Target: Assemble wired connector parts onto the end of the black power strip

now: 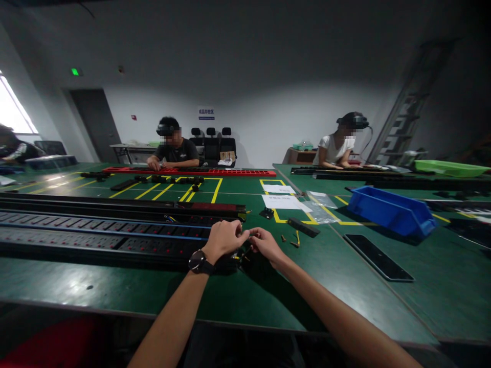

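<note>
Long black strips with rows of sockets and red dots lie side by side on the green table. At their right end, my left hand, with a watch on its wrist, is closed, its fingers bent over the strip's end. My right hand is closed in a pinch beside it, fingertips meeting the left thumb. What either hand grips is too small or hidden to make out. Short wires show below the fingers at the strip's end. Right of my hands lie a black rectangular piece and small brass-coloured parts.
A blue bin and a dark phone-like slab are on the right. White papers and clear plastic bags lie ahead. Across the table, two people work, one at a red slotted frame. Yellow tape marks the tabletop.
</note>
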Demonstrator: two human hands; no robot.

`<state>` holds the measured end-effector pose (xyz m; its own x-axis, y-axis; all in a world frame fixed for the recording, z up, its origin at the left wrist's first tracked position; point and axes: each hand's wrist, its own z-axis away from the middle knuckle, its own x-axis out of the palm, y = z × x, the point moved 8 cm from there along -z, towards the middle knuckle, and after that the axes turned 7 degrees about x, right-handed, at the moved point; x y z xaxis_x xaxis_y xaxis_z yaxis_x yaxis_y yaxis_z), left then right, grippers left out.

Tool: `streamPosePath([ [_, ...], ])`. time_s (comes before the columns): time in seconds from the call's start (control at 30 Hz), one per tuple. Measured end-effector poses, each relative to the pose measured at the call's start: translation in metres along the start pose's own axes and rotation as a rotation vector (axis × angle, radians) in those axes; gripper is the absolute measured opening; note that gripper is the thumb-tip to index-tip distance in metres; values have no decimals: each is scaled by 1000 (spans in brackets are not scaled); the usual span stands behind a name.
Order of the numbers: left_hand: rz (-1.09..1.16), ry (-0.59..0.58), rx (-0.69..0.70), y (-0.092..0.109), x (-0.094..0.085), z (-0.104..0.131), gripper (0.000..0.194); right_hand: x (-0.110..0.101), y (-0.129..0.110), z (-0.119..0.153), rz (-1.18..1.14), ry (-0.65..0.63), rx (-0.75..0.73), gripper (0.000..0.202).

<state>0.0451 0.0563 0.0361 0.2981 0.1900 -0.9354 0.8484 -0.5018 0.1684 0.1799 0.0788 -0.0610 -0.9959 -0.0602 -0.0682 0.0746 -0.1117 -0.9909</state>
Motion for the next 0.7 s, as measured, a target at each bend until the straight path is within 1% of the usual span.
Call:
streamPosePath([
  [0.07,7,-36,53,4,3,0,35,0,-1,1,0,0,0,19],
  [0.17,8,-30,55,2,3,-1,32,1,-1,2,8,-13,7,21],
  [0.23,0,-19,55,0,4,-1,26,1,-1,2,4,-18,12,23],
  [0.33,-14,-36,94,1,7,-1,17,2,-2,2,-4,-33,15,22],
  [0.47,-16,-72,113,1,11,-1,16,6,-3,3,20,-91,14,16],
  [0.53,-16,-71,108,0,11,-1,17,7,-4,3,27,-101,-1,15],
  [0.6,-19,-62,110,0,11,-1,17,6,-4,3,39,-86,-6,15],
  [0.7,-22,-55,122,0,12,-1,17,3,-2,2,53,-47,15,20],
])
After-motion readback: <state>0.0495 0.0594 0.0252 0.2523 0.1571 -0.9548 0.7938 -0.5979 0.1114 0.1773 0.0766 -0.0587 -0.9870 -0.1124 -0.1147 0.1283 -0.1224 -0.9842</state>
